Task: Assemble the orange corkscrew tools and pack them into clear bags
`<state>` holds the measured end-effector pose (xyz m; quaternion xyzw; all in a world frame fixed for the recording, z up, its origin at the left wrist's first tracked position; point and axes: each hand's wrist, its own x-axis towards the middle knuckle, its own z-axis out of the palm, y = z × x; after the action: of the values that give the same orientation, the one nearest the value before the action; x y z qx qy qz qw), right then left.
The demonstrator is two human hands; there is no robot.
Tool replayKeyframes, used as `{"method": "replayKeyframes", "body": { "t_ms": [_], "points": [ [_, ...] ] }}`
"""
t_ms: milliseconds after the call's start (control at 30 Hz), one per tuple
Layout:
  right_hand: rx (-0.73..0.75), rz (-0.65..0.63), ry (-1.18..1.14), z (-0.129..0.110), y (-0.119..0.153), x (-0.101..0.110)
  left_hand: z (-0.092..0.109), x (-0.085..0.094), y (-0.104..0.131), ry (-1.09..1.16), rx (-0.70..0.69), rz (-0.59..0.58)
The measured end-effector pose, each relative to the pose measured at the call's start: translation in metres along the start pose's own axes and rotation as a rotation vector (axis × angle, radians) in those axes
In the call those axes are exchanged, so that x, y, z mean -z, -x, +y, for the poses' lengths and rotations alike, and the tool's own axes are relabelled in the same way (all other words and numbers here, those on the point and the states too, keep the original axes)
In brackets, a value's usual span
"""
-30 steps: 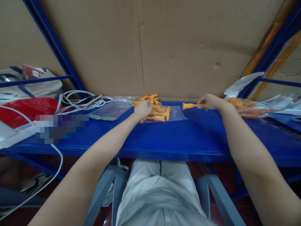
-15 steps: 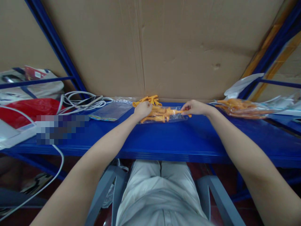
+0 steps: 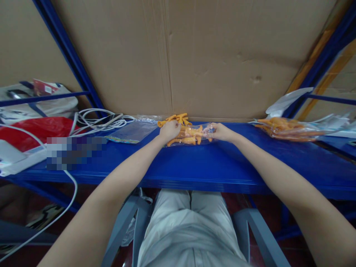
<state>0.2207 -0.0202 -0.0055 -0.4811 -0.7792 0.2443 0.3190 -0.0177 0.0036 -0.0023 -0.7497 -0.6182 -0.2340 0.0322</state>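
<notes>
A clear plastic bag [image 3: 206, 136] lies on the blue tabletop in front of me, with several orange plastic pieces [image 3: 187, 140] inside, some tube-like with flared ends. At its left end, my left hand [image 3: 170, 129] is closed over the bag, its fingertips partly hidden. My right hand [image 3: 218, 132] pinches the bag's right edge. Behind my left hand sits a small heap of loose orange pieces [image 3: 182, 118] of similar shape.
A flat clear bag [image 3: 133, 130] lies left of my hands, beside coiled white cable [image 3: 102, 120] and a red bag [image 3: 44, 129]. Another plastic bag of orange pieces [image 3: 286, 128] rests at the right. Cardboard [image 3: 211, 59] stands behind the blue table [image 3: 205, 167].
My right hand has moved slightly left, from an orange piece at the bag's right end to the bag's edge. That piece now lies further inside the bag. My left hand stays in place.
</notes>
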Motion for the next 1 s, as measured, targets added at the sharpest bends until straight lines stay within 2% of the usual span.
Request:
{"method": "replayKeyframes", "body": {
  "t_ms": [67,233,367,467,733,1000],
  "points": [
    [-0.098,-0.002,-0.178,-0.001,0.000,-0.002,0.000,0.000,0.000,-0.003,0.004,-0.006],
    [-0.219,0.120,-0.458,0.001,0.001,-0.003,0.002,0.002,0.001,0.005,0.002,-0.014],
    [-0.338,-0.029,-0.595,0.002,0.001,-0.003,0.002,0.001,0.000,0.000,-0.011,-0.009],
    [-0.407,-0.074,-0.608,0.001,0.001,-0.004,-0.001,0.000,-0.003,-0.005,-0.015,-0.009],
    [-0.315,-0.106,-0.702,-0.002,0.001,-0.004,-0.007,-0.003,-0.007,-0.010,0.074,-0.088],
    [-0.242,-0.144,-0.775,-0.009,0.005,-0.010,-0.004,0.002,-0.005,0.041,0.066,-0.129]
  ]
}}
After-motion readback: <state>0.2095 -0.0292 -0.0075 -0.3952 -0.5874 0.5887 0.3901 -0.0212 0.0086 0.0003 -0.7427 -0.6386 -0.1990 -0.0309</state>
